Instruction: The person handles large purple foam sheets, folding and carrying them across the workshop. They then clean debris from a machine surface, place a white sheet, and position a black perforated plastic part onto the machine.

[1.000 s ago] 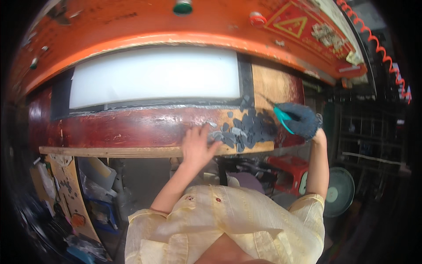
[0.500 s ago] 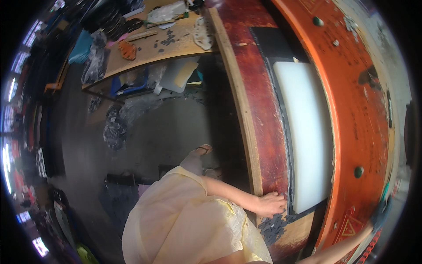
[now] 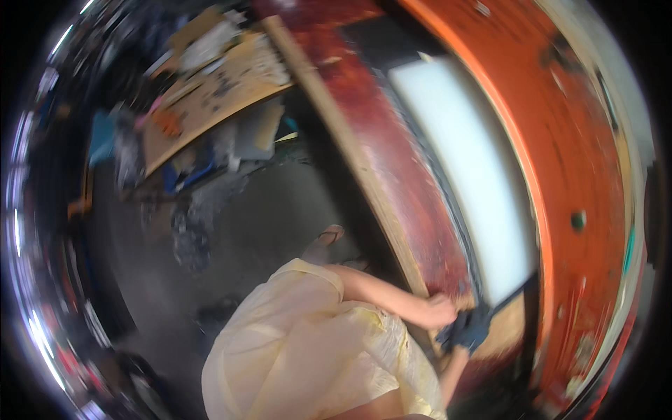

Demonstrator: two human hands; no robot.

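My left hand (image 3: 441, 309) is bare and rests on the dark red band (image 3: 409, 189) of a large orange-red body (image 3: 581, 161), beside a pale wooden strip (image 3: 353, 157). Its fingers are blurred. Just right of it, my right hand (image 3: 470, 329) wears a dark glove and lies against a bare, scraped patch (image 3: 505, 334) below the white panel (image 3: 479, 182). No tool shows in the glove in this blurred view. My pale yellow shirt (image 3: 315, 357) fills the lower middle.
My sandalled foot (image 3: 325, 241) stands on the grey concrete floor (image 3: 245, 231). A cluttered wooden bench (image 3: 210, 91) with boards and rags sits at the upper left. Dark junk lines the left rim.
The view has swung left and tilted, so the orange body now runs down the right side. Both hands stay at the scraped patch. The teal-handled tool seen earlier in the glove no longer shows.
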